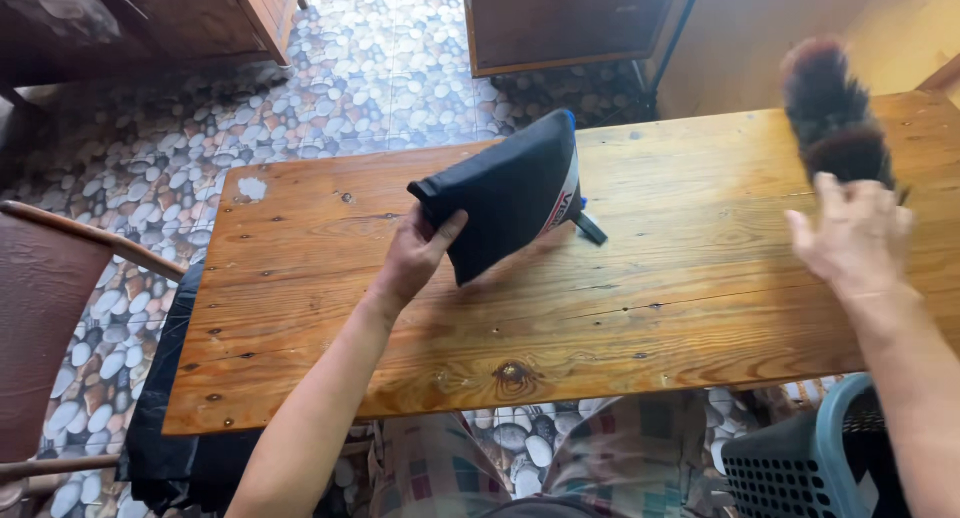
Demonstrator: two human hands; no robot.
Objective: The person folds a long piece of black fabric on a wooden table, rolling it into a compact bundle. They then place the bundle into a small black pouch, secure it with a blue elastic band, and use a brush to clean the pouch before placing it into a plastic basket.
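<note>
Pouch (505, 193), dark with a blue edge and a white-and-red stripe along one side, is the thing in hand: it is lifted at a tilt above the middle of the desk (700, 278), its lower corner near the wood, a short dark strap hanging from its right side. Going down in size from the room: a pebble-patterned floor (380, 58) runs under everything, with dark wooden cabinets at the top edge. The desk is a long plank top of varnished pine with knots and small dark marks. A brown chair (45, 318) stands at the left end, and black cloth (165, 418) hangs off the desk's near left corner. A grey-and-blue perforated basket (800, 463) sits at the lower right, below the desk edge. The left hand (415, 253) pinches the pouch's lower left edge, thumb on the front and fingers behind. The right hand (850, 233), blurred, is closed around the handle of a dark fluffy duster (830, 113) held upright over the desk's right end, well apart from the pouch.
</note>
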